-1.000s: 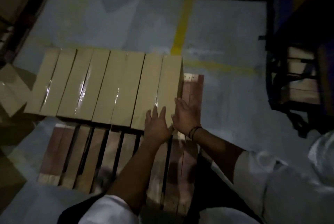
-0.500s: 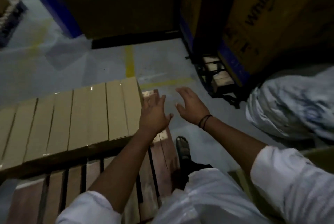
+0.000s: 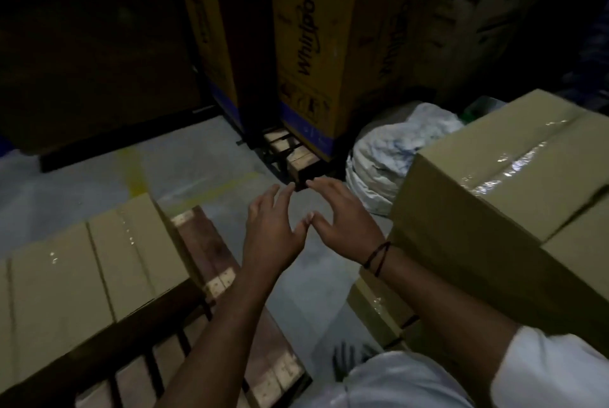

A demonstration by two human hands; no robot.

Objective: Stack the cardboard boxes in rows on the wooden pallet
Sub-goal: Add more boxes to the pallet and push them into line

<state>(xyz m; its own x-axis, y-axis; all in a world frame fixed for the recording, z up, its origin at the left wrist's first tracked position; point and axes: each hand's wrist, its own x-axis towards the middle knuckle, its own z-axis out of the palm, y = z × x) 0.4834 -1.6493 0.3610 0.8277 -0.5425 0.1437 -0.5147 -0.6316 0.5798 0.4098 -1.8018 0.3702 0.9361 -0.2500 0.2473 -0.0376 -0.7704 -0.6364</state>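
Head view: the left hand (image 3: 273,236) and right hand (image 3: 346,226) are held out over the grey floor (image 3: 82,183), fingers spread wide, nothing gripped, thumb tips nearly touching. A row of cardboard boxes (image 3: 99,269) is seen on the wooden pallet (image 3: 211,246) at left. A taped box (image 3: 514,183) is stacked just beside the right wrist.

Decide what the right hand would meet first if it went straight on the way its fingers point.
Probably the slatted wooden base under the tall Whirlpool carton, just beyond where the right hand points. Nothing shows between, though depth is unclear.
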